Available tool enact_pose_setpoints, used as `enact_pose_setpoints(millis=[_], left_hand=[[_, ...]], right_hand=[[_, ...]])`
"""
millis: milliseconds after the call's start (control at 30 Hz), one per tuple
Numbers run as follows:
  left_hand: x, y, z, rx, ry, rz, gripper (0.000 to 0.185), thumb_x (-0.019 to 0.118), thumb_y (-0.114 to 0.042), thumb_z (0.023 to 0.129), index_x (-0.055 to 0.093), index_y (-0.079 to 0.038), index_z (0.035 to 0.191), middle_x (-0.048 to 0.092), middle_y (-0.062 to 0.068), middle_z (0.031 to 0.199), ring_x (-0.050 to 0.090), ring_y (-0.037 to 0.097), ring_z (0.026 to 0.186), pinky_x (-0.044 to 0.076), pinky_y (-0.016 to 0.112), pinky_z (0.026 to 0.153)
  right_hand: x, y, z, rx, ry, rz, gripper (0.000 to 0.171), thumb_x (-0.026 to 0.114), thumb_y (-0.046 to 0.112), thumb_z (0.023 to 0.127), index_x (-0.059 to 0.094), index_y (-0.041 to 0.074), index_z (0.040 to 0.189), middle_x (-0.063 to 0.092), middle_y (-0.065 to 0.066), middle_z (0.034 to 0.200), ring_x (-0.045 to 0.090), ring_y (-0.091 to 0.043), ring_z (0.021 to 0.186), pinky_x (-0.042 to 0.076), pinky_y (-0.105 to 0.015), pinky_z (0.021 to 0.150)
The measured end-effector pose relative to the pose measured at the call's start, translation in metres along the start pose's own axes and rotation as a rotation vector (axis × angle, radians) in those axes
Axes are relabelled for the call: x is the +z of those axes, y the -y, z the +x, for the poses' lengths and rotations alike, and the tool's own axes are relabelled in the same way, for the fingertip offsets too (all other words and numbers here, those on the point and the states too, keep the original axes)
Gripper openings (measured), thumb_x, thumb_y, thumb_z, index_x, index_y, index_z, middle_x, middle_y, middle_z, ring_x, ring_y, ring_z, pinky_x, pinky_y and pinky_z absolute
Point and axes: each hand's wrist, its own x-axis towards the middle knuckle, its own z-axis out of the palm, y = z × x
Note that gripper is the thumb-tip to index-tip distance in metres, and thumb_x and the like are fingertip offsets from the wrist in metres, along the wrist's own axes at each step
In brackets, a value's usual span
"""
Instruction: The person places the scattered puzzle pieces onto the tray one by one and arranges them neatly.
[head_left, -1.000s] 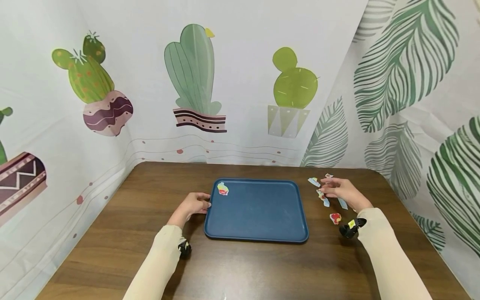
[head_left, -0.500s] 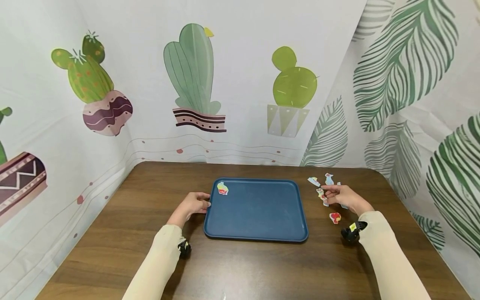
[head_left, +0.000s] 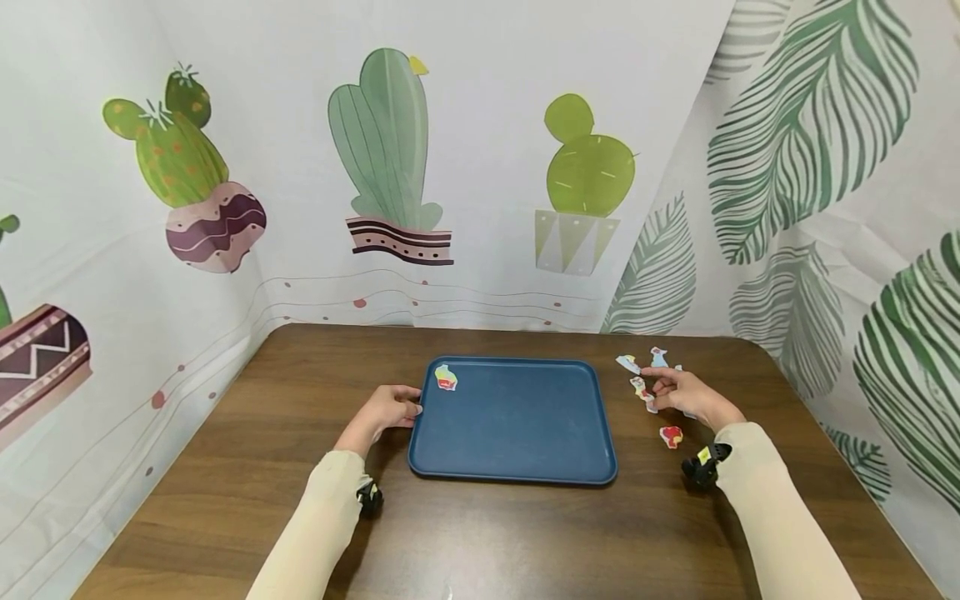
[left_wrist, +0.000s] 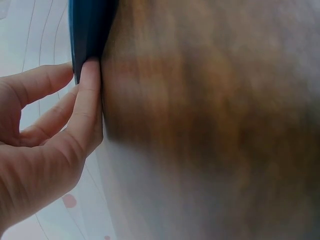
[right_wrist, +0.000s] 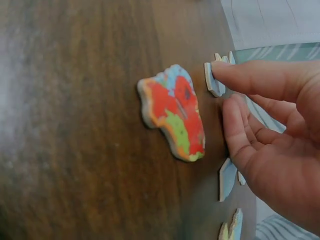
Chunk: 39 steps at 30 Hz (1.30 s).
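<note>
- Puzzle pieces, small flat cut-outs printed in red, yellow and pale blue (head_left: 642, 390), lie scattered on the dark brown wooden table (head_left: 225, 467) just off the right edge of the tray, at about 3 o'clock from its centre.
- We rest our right hand (head_left: 688, 393) among these pieces, fingers stretched out and relaxed; the index fingertip (right_wrist: 222, 70) touches the edge of a small pale-blue piece (right_wrist: 214, 80).
- In the right wrist view, a red, green and orange piece (right_wrist: 172, 112) lies flat on the wood just beside our fingers, apart from them. We grip nothing with this hand.
- A red piece (head_left: 670, 435) sits at about 6 o'clock from the right hand, near the cream sleeve (head_left: 772, 500).
- Two more pieces (head_left: 628, 363) lie at about 11 o'clock from the hand, near the table's far edge.
- We hold our left hand (head_left: 384, 410) against the left rim of the dark blue rectangular plastic tray (head_left: 517, 433); the fingers are loosely curled, and the thumb (left_wrist: 89, 100) presses the rim while the other fingers stay free of it.
- One multicoloured piece (head_left: 446, 377) already lies in the tray, at about 10 o'clock, near the far left corner.
- Around the table hangs a white curtain printed with cacti (head_left: 382, 142) and green leaves.
</note>
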Motion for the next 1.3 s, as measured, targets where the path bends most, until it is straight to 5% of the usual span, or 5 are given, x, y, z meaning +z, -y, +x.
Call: enact_pose_setpoints(millis=[233,533,1300], left_hand=[[0.000,-0.001,0.000,-0.014,-0.009,0.000,0.041,0.061,0.006,0.087,0.054,0.010,0.127,0.065,0.021,0.101,0.065,0.023,0.082,0.058,0.039,0.078],[-0.001,0.000,0.001,-0.008,-0.010,-0.003,0.041,0.062,0.007,0.086,0.054,0.011,0.126,0.066,0.016,0.090,0.065,0.020,0.079,0.058,0.038,0.077],[-0.001,0.004,0.005,0.000,-0.004,-0.006,0.042,0.062,0.006,0.086,0.054,0.011,0.127,0.064,0.022,0.100,0.065,0.023,0.082,0.058,0.039,0.077]], right_hand=[[-0.001,0.003,0.001,0.015,0.032,-0.043,0.067,0.071,-0.003,0.077,0.042,-0.011,0.137,0.050,-0.014,0.091,0.048,-0.019,0.077,0.045,-0.025,0.064],[0.001,0.004,0.002,-0.009,0.011,0.033,0.065,0.071,-0.008,0.075,0.040,-0.014,0.133,0.052,-0.017,0.093,0.055,-0.018,0.076,0.049,-0.025,0.064],[0.005,0.016,0.001,-0.019,-0.103,0.208,0.053,0.061,-0.002,0.091,0.039,-0.011,0.138,0.065,-0.024,0.105,0.065,-0.010,0.082,0.058,-0.028,0.074]])
